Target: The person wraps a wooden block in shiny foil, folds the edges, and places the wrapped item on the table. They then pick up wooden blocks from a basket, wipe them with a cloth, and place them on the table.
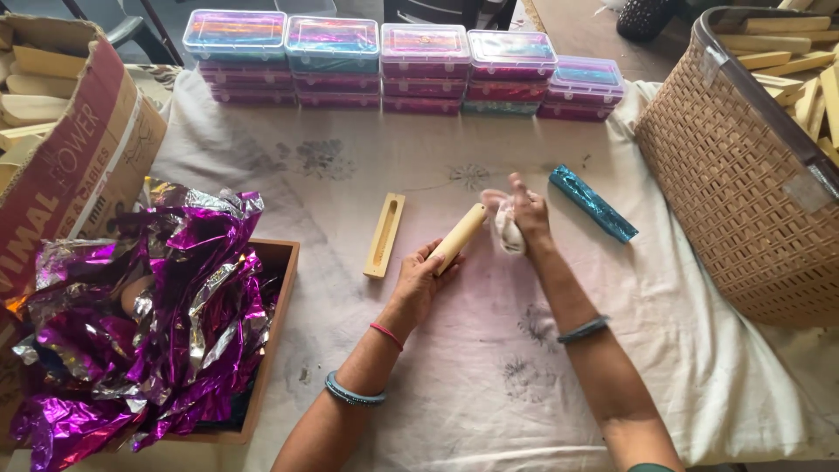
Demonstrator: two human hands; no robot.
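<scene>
Left hand (426, 273) curled around a wooden stick (458, 236), right hand (523, 214) fisted on a white cloth (506, 229) at its tip

Both forearms are being stretched forward. The left hand (426, 273) is being curled closed, palm up; the right hand (524, 216) is being clenched, fingers bunched.

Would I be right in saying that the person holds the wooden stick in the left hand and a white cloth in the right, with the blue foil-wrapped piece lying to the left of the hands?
Not quite: the head view shows the blue foil-wrapped piece lying to the right of the hands. The rest holds: the left hand holds the wooden stick and the right hand holds the white cloth.
</scene>
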